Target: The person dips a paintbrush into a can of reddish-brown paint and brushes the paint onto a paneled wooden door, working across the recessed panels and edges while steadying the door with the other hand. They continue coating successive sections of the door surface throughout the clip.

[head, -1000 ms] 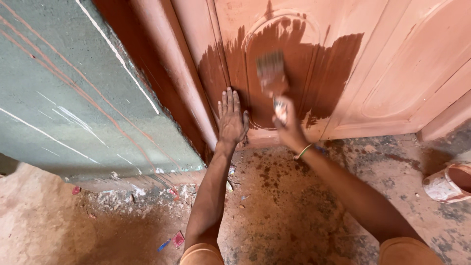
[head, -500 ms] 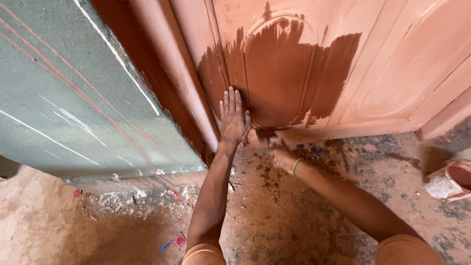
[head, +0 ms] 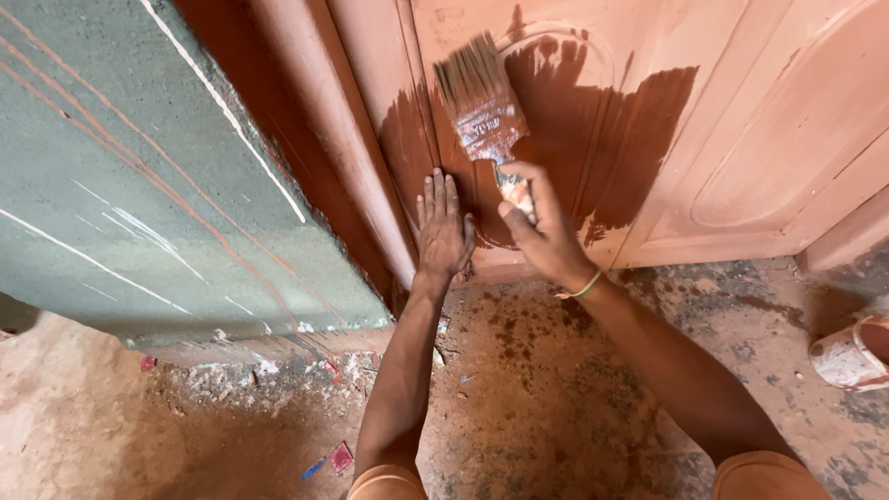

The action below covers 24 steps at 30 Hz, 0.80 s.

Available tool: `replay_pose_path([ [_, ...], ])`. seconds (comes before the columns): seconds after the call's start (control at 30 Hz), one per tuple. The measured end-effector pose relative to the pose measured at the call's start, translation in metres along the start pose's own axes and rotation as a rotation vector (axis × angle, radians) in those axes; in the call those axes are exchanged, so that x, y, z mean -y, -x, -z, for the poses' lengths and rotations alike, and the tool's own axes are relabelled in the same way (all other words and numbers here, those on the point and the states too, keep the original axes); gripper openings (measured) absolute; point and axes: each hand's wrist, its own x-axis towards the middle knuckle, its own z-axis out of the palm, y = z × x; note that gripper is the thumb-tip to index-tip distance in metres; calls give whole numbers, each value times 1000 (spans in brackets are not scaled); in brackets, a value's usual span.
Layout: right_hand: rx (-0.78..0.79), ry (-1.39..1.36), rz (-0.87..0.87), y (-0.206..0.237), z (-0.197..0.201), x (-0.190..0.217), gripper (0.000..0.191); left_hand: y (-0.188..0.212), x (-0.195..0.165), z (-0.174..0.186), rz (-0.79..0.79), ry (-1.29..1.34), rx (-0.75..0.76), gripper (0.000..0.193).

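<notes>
Gripping wide paint-caked brush (head: 482, 102), bristles splayed, brown-tipped

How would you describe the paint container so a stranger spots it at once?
Start at the pale door and drop to the stained floor. At the far right edge sits a small paint pot, tipped and smeared white, the only vessel there.

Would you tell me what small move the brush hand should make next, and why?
Probably stroke the brush down the door: the right hand holds its bristles up at the dark patch's top, its edges are ragged, and the left hand lies flat on the panel.
</notes>
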Motion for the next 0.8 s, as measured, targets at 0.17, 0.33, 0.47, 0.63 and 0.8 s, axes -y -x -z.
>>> replay_pose_path([
  [0.17,48,199,-326,34,-30,-62,57,0,8,-1,-56,-8,-64,70],
  [0.33,238,372,-863,100,-53,-108,65,2,16,1,-34,5,-40,84],
  [0.47,202,65,-1231,115,-65,-112,56,2,18,5,-41,30,-90,83],
  [0.63,125,-142,-1081,61,-62,-83,50,1,16,15,-67,176,-171,76],
  [0.8,101,-577,-658,-8,-49,-36,40,0,10,48,-143,336,-249,69],
])
